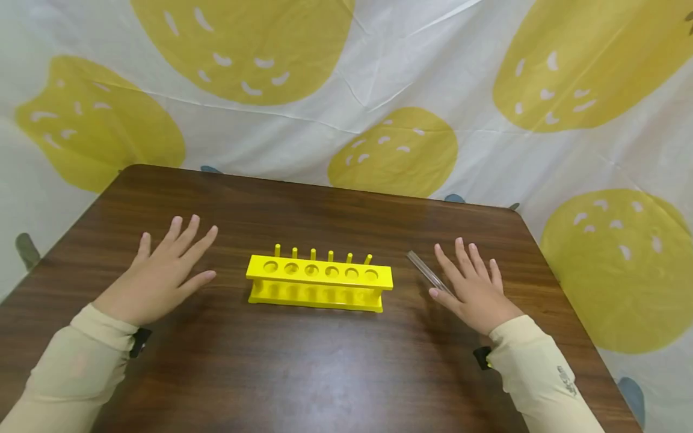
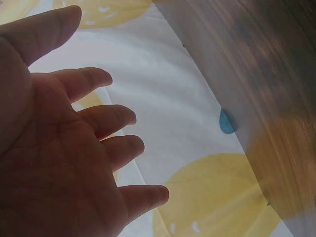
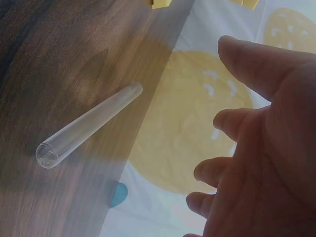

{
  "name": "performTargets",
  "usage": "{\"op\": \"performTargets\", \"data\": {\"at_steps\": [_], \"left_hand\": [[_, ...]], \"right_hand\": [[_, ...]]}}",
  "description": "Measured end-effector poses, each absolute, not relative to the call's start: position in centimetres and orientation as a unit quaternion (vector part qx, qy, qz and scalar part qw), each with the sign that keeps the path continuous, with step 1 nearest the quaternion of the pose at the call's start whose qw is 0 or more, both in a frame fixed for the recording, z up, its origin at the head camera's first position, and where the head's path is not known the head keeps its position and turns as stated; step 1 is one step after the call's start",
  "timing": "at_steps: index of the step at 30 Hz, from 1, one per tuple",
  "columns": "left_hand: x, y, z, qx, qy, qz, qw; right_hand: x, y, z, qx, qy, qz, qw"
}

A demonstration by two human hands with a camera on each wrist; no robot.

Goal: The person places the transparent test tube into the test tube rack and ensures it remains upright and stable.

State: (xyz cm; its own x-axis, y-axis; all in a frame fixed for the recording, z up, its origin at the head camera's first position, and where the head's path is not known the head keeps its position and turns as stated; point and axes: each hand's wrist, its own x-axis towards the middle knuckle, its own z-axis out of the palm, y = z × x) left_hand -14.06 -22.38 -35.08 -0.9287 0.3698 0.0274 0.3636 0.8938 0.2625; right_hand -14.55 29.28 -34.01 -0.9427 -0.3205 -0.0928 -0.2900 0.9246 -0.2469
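- Your left hand [image 1: 162,276] and right hand [image 1: 476,294] are empty, fingers apart.
- The clear tube [image 1: 429,273] lies on the tabletop [image 1: 325,373], right of the yellow rack [image 1: 320,281]; pinch it gently, since it may roll.
- Steady the rack left-handed.

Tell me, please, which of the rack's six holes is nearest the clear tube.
The rightmost hole in the yellow rack; the other five lie to its left, farther from the tube.

The big brown table [image 1: 303,367] has dark stripes. A yellow rack [image 1: 320,280] stands on it, and a clear tube [image 3: 91,122] lies nearby on its side.
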Motion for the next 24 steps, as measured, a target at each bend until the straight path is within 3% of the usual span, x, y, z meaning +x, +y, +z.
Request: {"op": "performTargets", "data": {"at_steps": [24], "left_hand": [[-14.0,-21.2,-35.5,0.223,0.954,0.201,-0.004]], "right_hand": [[-15.2,29.1,-34.1,-0.172,0.978,-0.106,0.06]]}}
